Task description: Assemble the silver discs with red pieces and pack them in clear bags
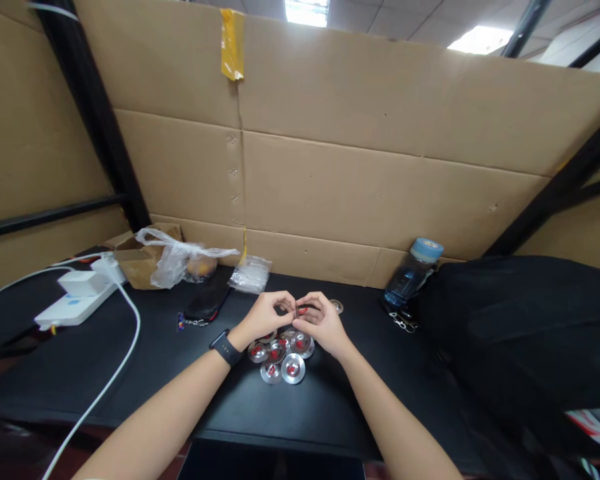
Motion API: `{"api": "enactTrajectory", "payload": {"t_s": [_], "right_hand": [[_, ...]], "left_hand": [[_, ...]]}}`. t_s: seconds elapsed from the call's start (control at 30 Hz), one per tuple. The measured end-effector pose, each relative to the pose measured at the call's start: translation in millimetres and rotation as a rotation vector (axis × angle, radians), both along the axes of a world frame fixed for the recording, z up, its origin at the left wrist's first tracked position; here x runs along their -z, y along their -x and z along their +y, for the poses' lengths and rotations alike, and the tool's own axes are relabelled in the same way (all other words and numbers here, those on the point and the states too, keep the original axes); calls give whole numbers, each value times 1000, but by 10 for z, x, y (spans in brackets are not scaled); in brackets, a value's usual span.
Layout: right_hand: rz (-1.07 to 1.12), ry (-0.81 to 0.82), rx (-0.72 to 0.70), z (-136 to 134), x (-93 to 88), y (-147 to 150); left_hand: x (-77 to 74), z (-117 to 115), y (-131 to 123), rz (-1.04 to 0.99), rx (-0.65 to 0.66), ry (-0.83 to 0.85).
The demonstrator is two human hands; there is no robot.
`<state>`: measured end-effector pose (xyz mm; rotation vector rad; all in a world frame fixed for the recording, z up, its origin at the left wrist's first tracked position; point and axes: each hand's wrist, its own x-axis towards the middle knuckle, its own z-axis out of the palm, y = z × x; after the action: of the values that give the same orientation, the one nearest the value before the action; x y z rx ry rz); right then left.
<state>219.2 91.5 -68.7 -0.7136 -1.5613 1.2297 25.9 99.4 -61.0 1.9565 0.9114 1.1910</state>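
Observation:
Over the black tabletop, my left hand (265, 319) and my right hand (327, 325) meet with fingertips pinched together. Between them is a small metal finger cymbal (297, 311), seen nearly edge-on, with a bit of red band showing at the right fingers. Just below the hands lies a loose pile of several silver finger cymbals (293, 369), each with a red loop at its domed centre. Part of the pile is covered by my hands. One more finger cymbal (337, 306) lies behind my right hand, partly hidden. A dark watch sits on my left wrist.
Left: a white power strip (75, 303) with cables, a cardboard box (140, 263), a tied plastic bag (187, 263), a black pouch (206, 303). Clear plastic packets (251, 274) lie behind my hands. Right: a blue-lidded bottle (413, 273), keys (403, 323), a large black bag (520, 333). Cardboard walls (330, 180) enclose the table.

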Motion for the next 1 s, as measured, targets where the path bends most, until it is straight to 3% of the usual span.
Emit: {"api": "enactTrajectory", "payload": {"t_s": [0.27,0.47,0.63,0.8,1.0], "right_hand": [[-259,-154,96,66,6,-49],[-453,-322,353,188,6,-204],[-679,-287,545,367,4,-523],[-908,-192,574,481,150,-750],[-1071,-183,560,528,216,-777]], "left_hand": [[-85,34,103,130,-75,-105],[-50,95,279,380,-277,-209],[103,306,489,501,-278,-118],[195,349,498,612,-287,-84],[187,323,467,665,-311,-100]]}}
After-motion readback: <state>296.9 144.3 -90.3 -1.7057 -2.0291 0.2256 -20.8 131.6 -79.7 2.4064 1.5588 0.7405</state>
